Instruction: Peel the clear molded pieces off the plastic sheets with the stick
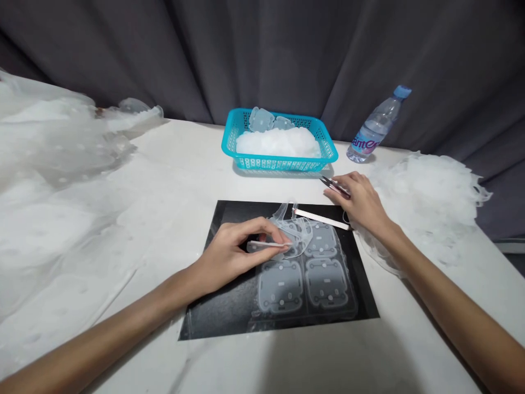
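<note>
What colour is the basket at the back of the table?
The basket is turquoise blue, seen in the head view.

The bare left hand (pixel 232 250) pinches mid-frame, fingers (pixel 259 225) arched. The bare right hand (pixel 364 201) curls higher, right of centre.

I make out one piece of lettering on my feed, in the upper right of the frame: large purple letters (pixel 366 144) across the blue label (pixel 361 139) of the bottle (pixel 377 127). I read "ante"; the characters at either end curve away, and I cannot tell them.
</note>
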Motion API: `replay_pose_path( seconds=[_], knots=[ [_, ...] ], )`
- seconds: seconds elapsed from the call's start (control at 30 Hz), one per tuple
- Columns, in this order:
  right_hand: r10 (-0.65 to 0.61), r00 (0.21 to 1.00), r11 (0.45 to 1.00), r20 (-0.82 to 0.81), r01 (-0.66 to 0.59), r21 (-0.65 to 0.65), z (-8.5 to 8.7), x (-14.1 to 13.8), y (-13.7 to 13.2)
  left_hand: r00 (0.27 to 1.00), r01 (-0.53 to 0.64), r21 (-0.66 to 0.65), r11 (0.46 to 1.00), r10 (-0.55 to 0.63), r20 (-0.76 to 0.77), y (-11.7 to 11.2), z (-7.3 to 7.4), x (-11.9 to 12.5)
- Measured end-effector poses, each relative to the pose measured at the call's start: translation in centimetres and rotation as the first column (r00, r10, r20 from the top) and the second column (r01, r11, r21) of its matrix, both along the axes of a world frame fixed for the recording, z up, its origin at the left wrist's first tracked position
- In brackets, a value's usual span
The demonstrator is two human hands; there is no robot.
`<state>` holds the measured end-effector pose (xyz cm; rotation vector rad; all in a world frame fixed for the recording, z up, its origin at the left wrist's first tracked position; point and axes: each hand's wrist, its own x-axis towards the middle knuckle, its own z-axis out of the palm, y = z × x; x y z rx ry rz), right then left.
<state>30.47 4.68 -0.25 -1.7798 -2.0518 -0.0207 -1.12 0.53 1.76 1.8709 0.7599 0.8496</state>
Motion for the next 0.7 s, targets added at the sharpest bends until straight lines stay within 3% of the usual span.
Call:
replay_pose_path(
  seconds=[0.13,0.23,0.3,0.37,0.43,0.5,0.57,0.7],
  knots=[
    [-0.013,0.994,1.000,0.111,0.013,-0.006,-0.9,-0.2,0.6,1.000,0.023,-0.001,1.000,-0.023,-0.018,0.1,0.0,0.0],
    [-0.030,0.964,1.000,0.265,0.028,0.010,-0.1,-1.1,0.5,0.999,0.051,0.014,0.999,-0.051,-0.003,0.1,0.1,0.0],
    [-0.019,0.964,0.999,0.267,0.008,0.041,0.7,-1.6,-0.2,0.998,0.066,0.020,0.998,-0.066,0.006,0.2,0.0,0.0],
    [0.056,0.989,0.995,0.138,-0.066,0.071,1.6,-2.0,-1.8,0.997,0.073,0.018,0.997,-0.073,0.000,0.3,0.0,0.1],
    [0.135,0.986,0.988,-0.101,-0.126,0.093,2.4,-2.5,-4.2,0.997,0.082,0.015,0.997,-0.082,-0.009,0.4,0.0,0.1],
    [0.119,0.927,0.992,-0.357,-0.123,0.011,2.7,-3.2,-6.7,0.994,0.105,0.014,0.994,-0.104,-0.015,0.4,0.0,0.2],
    [0.101,0.846,0.971,-0.523,-0.198,-0.134,2.6,-4.0,-8.7,0.991,0.131,0.025,0.991,-0.130,-0.012,0.5,0.0,0.2],
    [0.099,0.756,0.875,-0.647,-0.376,-0.305,1.9,-5.2,-10.1,0.985,0.171,0.099,0.980,-0.171,-0.007,0.6,-0.1,0.2]
  ],
)
